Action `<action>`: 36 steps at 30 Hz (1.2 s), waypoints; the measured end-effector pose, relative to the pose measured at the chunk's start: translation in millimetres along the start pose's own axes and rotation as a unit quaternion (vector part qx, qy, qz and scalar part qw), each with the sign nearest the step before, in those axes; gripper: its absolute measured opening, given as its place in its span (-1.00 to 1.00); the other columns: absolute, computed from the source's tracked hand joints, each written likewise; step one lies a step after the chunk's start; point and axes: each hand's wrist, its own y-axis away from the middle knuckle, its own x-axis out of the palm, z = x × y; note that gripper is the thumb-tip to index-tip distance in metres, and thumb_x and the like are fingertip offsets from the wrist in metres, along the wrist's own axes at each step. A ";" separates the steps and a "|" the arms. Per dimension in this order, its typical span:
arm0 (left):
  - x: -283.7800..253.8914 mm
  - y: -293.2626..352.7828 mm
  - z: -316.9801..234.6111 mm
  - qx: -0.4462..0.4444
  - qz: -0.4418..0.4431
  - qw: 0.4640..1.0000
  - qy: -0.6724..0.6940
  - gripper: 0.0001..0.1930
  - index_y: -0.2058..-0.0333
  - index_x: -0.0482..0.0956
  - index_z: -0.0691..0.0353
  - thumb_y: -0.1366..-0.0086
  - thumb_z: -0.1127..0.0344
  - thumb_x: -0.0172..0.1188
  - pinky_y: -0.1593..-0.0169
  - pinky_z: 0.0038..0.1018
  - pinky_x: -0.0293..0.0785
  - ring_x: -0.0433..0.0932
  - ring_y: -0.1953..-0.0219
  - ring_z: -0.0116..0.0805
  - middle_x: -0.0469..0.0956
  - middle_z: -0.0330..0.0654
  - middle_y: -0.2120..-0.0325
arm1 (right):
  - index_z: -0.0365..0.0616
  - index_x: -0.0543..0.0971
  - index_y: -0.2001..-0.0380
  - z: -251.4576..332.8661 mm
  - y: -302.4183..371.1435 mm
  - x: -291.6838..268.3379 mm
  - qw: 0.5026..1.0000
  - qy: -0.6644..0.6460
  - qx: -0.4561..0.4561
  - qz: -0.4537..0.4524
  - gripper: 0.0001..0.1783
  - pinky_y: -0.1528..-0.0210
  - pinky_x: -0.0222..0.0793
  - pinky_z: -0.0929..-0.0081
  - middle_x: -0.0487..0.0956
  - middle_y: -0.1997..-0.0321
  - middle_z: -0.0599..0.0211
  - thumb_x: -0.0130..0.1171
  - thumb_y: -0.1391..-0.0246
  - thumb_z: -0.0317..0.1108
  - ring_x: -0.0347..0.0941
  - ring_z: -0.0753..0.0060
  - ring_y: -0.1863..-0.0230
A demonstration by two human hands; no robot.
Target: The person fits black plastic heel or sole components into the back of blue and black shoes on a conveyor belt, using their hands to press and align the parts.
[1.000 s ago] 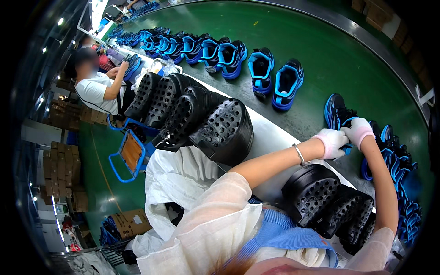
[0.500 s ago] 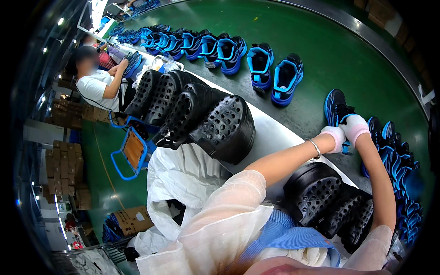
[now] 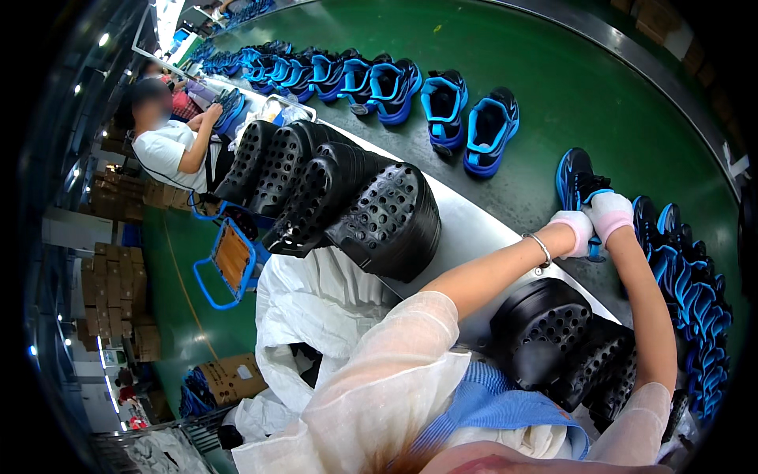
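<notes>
Green floor (image 3: 166,292), blue-framed wooden chair (image 3: 232,253), bright ceiling lights (image 3: 104,39)

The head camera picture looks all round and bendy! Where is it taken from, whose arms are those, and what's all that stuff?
There's no robot here. A person wears cameras on their head, looking down, and a wide fisheye lens bends the straight edges. The arms are that person's own. The left hand and right hand, in white gloves with pink cuffs, are together at a black-and-blue shoe. Their fingertips are hidden, so I can't tell exactly how they grip it. More shoes stand on the green surface. Nearer the person are black pieces full of round holes, by a white ledge.
</notes>
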 end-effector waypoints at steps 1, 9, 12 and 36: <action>-0.2 0.0 0.7 0.019 0.009 1.000 -0.023 -0.60 0.18 0.60 0.05 -0.04 -0.02 0.22 0.05 -0.37 0.49 0.55 0.13 -0.09 0.57 -0.08 0.18 | -0.06 0.66 0.38 -0.9 0.7 -0.4 1.000 -0.004 -0.012 0.004 -0.66 0.13 0.47 0.20 0.62 0.26 0.08 0.07 0.00 -0.06 0.56 0.03 0.21; 0.8 4.8 0.2 -0.011 -0.012 0.998 0.067 -0.58 0.22 0.61 0.11 -0.07 -0.08 0.20 0.06 -0.30 0.49 0.55 0.16 -0.02 0.58 -0.02 0.21 | -0.04 0.67 0.40 -6.6 2.7 11.6 0.998 0.049 -0.031 0.004 -0.72 0.16 0.48 0.23 0.63 0.27 0.09 0.06 -0.04 -0.15 0.58 0.09 0.23; -5.4 15.0 -1.1 0.028 -0.029 0.999 0.029 -0.54 0.25 0.61 0.19 -0.08 -0.09 0.19 0.11 -0.29 0.51 0.58 0.24 -0.02 0.61 0.02 0.32 | -0.01 0.67 0.40 -7.4 3.2 9.2 0.997 0.066 -0.041 -0.005 -0.75 0.18 0.49 0.25 0.63 0.27 0.13 0.05 -0.04 -0.17 0.59 0.13 0.23; -11.9 56.2 6.7 0.157 -0.202 0.964 0.073 -0.54 0.09 0.51 0.21 -0.10 0.05 0.19 0.01 -0.29 0.42 0.49 0.11 -0.03 0.49 0.01 0.17 | -0.27 0.63 0.37 -52.2 43.1 4.3 0.985 -0.171 -0.003 0.016 -0.47 0.12 0.45 0.22 0.59 0.33 -0.11 0.01 0.02 0.04 0.54 -0.05 0.25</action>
